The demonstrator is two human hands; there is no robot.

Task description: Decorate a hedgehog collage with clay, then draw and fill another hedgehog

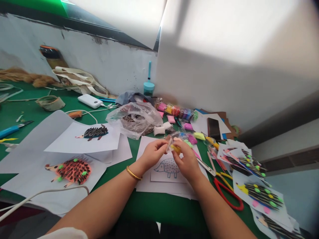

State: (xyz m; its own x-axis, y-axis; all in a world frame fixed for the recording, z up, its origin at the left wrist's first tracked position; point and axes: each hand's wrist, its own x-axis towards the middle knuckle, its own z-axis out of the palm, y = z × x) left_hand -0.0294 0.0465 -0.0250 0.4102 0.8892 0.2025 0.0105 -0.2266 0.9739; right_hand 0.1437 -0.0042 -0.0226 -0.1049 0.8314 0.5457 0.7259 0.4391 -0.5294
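Above a sheet with a hedgehog drawing (168,168), both my hands meet at a small clear wrapper. My left hand (154,152), with a gold bangle on its wrist, pinches one side of the clear wrapper (169,145). Yellow clay (176,148) shows at the fingers of my right hand (185,159), which are closed on it. Packets of coloured clay lie just beyond the hands, among them a light green one (199,135) and a white one (159,130).
Red-handled scissors (228,192) lie right of the drawing. Finished hedgehog pictures rest at the left (72,171) and right (261,196). Behind are a plastic bag of seeds (134,118), a phone (213,128) and a white power bank (90,101). A blue-handled tool (10,131) lies far left.
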